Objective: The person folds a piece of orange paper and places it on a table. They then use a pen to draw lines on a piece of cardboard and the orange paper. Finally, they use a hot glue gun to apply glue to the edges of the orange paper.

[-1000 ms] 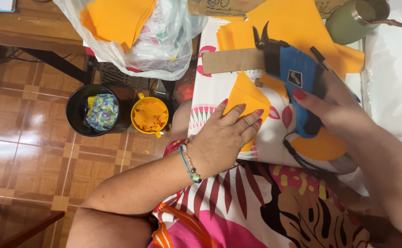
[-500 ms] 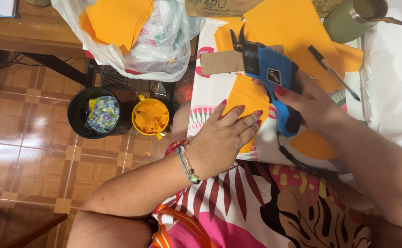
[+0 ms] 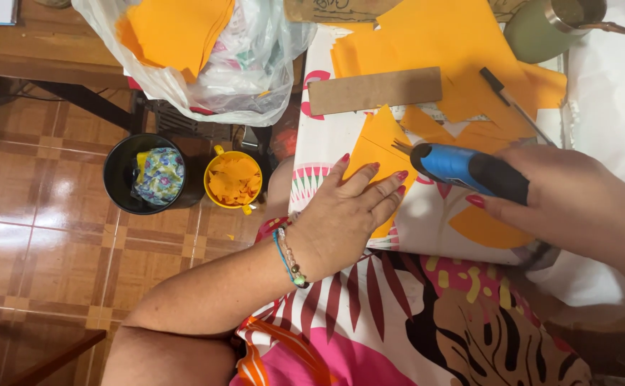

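My left hand (image 3: pixel 344 218) lies flat, fingers spread, on an orange triangular felt piece (image 3: pixel 375 143) on the patterned tablecloth (image 3: pixel 427 214). My right hand (image 3: pixel 569 200) grips a blue and black glue gun (image 3: pixel 462 168) held sideways. Its metal tip points left and sits at the edge of the orange piece, just above my left fingertips. A brown cardboard strip (image 3: pixel 375 91) lies just beyond the piece.
Large orange sheets (image 3: pixel 434 36), a black pen (image 3: pixel 512 100) and a green mug (image 3: pixel 541 28) lie further back. A plastic bag with orange sheets (image 3: pixel 198 50) hangs at the left. On the tiled floor stand a black bucket (image 3: pixel 123 175) and a yellow cup of orange scraps (image 3: pixel 234 179).
My right hand has brought the glue gun down from over the cardboard strip and turned it sideways, tip at the orange piece. My left hand has stayed pressed on the piece.
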